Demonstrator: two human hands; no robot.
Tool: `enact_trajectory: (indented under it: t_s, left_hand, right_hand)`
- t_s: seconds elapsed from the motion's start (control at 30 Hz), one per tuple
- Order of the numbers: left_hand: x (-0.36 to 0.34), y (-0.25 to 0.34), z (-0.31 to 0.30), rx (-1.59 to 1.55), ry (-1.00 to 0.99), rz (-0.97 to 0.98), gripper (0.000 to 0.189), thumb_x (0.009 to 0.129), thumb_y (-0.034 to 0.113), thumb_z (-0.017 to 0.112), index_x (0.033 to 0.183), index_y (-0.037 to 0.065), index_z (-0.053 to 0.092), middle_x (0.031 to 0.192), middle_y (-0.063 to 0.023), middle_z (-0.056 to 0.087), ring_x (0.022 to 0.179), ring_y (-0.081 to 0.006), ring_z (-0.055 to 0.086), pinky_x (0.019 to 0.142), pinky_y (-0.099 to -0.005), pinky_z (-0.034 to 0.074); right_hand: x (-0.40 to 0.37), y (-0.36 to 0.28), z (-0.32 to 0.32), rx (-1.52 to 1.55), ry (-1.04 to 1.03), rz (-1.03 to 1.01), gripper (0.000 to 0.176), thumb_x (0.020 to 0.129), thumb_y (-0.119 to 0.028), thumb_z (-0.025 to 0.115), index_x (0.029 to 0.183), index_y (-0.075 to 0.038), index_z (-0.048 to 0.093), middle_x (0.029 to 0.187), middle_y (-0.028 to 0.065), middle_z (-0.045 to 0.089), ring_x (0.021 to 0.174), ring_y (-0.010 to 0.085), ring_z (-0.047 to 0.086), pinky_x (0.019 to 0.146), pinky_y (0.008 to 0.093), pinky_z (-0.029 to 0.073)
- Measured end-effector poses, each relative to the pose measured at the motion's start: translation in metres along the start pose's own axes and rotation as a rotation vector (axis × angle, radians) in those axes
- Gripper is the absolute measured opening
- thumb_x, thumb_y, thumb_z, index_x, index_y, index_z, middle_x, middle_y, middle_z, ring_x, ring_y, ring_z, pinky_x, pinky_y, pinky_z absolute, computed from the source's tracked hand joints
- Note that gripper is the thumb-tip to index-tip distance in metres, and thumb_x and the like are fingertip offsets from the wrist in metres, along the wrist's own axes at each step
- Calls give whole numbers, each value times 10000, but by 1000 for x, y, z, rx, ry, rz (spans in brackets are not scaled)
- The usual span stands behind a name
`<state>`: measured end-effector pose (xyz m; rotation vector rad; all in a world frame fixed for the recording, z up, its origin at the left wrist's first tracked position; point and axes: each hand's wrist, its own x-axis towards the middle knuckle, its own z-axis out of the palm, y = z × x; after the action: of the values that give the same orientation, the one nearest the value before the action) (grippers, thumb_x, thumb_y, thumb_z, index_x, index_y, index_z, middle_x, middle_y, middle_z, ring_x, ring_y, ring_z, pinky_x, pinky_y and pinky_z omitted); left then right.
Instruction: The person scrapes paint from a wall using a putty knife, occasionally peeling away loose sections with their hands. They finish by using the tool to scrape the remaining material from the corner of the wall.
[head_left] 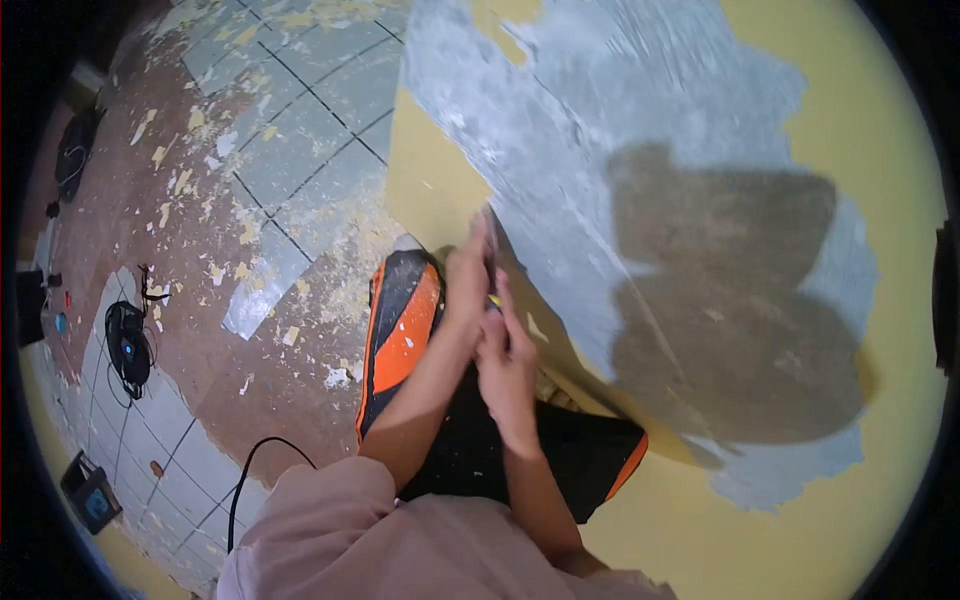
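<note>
Viewpoint: worn on the head, above the arms.
Direction: turned forward and down; wall (pixel 700 150) right, floor (pixel 300 130) left.
Nearness: left hand (pixel 466 285) and right hand (pixel 508 365) are seen close.

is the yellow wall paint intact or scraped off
Partly scraped off: a large grey patch breaks the yellow wall, flakes on the floor.

Wall (pixel 700 150): right of frame. Floor (pixel 300 130): left, flakes (pixel 215 270) on it. Cable (pixel 240 480): lower left, on floor. Left hand (pixel 465 285), right hand (pixel 505 350): centre, at wall.

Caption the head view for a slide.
Left hand and right hand grip a small tool against a yellow wall scraped bare grey.
</note>
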<state>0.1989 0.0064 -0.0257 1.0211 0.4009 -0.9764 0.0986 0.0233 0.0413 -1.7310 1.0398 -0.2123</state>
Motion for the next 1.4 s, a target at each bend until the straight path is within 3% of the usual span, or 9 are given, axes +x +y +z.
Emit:
enact_trajectory:
  t_s: [0.03,0.2,0.27,0.47,0.53,1.13,1.27,1.37,1.4]
  left_hand:
    - [-3,-4,2,12,-9,-4,459,890,525,464,656,130,455,572,38,371,463,-64,378,414,-213,306]
    - [-8,-12,14,49,-58,57,466,869,547,486,621,162,401,507,45,349,391,-69,327,382,-212,258]
    - [5,2,8,-134,10,45,471,870,544,486,623,148,417,515,35,368,396,-76,330,381,-220,256]
    - [-26,8,20,16,-44,30,506,885,530,466,588,120,454,494,14,416,393,-78,381,376,-231,284]
    - [-19,30,15,9,33,51,511,888,534,455,587,121,449,495,15,416,383,-81,379,380,-225,294]
    - [-13,29,9,10,-28,132,437,899,493,469,672,119,459,502,7,410,405,-84,385,380,-230,289]
    - [-17,12,15,34,-35,10,475,895,513,459,641,112,471,498,18,403,394,-80,389,382,-229,298]
    - [-18,30,14,-29,-19,15,463,892,508,471,636,122,459,499,18,405,379,-70,382,359,-220,298]
    - [-22,26,15,-25,-15,21,463,892,508,471,636,122,459,499,18,405,379,-70,382,359,-220,298]
  right_hand:
    - [-1,0,9,-140,105,-237,401,960,-262,378,1317,-87,430,1308,173,462,1229,304,430,975,336,359]
    - [-9,9,-7,59,74,-91,398,953,-239,391,1323,-95,421,1303,180,460,1221,331,426,970,341,359]
    - [7,3,0,-88,37,-197,414,964,-245,397,1342,-75,397,1242,152,535,974,142,521,818,264,425]
    - [-4,5,4,-54,132,-245,424,966,-250,394,1361,-99,372,1142,111,586,910,111,540,748,244,444]
    - [-1,-5,9,5,22,1,422,954,-189,383,1360,-81,353,1332,174,436,1237,283,427,956,327,376]
    - [-2,-14,12,-99,57,-143,421,957,-229,391,1346,-69,380,1288,169,482,1139,274,524,907,331,413]
    - [-8,-1,2,129,67,14,408,953,-222,392,1335,-79,399,1290,175,476,1175,336,475,935,345,390]
    - [-1,-5,13,-35,112,-178,409,952,-218,400,1337,-81,395,1304,171,466,1180,319,478,934,341,394]
    - [-8,-13,7,17,69,-19,408,954,-213,396,1335,-65,392,1296,185,469,1202,331,449,945,338,383]
